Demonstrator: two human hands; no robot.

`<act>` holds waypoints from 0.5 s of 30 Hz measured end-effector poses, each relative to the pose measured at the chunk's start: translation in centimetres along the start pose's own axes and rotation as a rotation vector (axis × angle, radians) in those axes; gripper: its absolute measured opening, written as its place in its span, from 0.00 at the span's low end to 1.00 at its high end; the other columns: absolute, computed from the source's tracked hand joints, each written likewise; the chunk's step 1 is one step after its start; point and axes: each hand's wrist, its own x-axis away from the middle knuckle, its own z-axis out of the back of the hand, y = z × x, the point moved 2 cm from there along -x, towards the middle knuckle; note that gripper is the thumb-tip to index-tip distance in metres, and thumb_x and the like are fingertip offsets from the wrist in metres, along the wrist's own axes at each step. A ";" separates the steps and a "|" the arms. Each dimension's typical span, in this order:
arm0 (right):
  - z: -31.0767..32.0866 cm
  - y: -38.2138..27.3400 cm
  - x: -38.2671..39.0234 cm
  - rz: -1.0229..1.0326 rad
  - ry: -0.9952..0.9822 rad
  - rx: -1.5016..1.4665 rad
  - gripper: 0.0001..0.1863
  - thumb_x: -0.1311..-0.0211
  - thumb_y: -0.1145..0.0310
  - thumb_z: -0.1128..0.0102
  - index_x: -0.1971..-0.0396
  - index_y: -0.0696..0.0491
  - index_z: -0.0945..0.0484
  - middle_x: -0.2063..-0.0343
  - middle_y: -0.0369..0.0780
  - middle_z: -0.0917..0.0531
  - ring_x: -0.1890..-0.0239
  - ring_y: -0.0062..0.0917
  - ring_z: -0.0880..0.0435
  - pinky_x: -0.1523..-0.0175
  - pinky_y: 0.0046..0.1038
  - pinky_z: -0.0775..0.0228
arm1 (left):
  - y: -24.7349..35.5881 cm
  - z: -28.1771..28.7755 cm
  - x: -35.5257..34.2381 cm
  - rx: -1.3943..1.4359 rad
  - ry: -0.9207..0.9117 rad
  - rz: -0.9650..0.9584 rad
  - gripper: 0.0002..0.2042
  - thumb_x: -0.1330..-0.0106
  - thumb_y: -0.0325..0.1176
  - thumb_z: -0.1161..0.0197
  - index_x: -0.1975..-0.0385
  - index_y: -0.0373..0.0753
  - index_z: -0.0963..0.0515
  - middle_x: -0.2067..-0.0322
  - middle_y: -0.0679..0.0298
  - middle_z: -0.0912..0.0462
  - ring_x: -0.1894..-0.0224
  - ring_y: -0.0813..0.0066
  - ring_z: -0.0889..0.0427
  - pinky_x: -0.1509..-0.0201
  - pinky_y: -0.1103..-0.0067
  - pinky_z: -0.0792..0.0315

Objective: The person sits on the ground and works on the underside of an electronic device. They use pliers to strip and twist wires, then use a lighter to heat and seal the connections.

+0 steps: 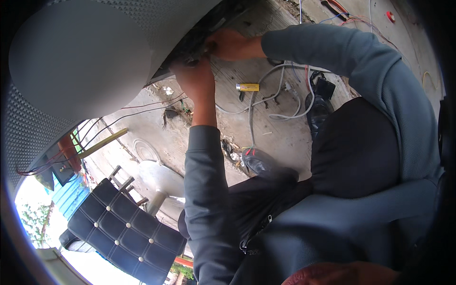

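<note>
A large grey casing with a perforated surface (171,19) and a smooth round grey area (78,57) fills the upper left. Along its edge runs a dark recess with black parts (183,54). My left hand (195,80) reaches up to this recess, fingers curled in and partly hidden. Close beside it, my right hand (232,45) comes in from the right with its fingers pinched together at the same spot. What either hand grips is too dark and small to make out. Thin dark and red wires (152,108) run below the casing toward the left.
A yellow-and-white cylinder (248,87) and a looping grey cable (285,111) lie on the concrete floor (280,147). Pliers (335,9) and a red tape roll (390,16) are at upper right. A black tufted seat (126,228) and a metal pot (161,178) stand lower left.
</note>
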 end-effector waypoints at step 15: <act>-0.6 -1.2 -0.3 0.048 0.009 -0.254 0.17 0.31 0.58 0.48 0.55 0.54 0.17 0.61 0.49 0.15 0.55 0.40 0.16 0.45 0.39 0.25 | -2.0 0.9 -1.0 -0.008 -0.138 0.096 0.13 0.35 0.35 0.41 0.61 0.32 0.16 0.66 0.54 0.12 0.68 0.67 0.14 0.62 0.73 0.24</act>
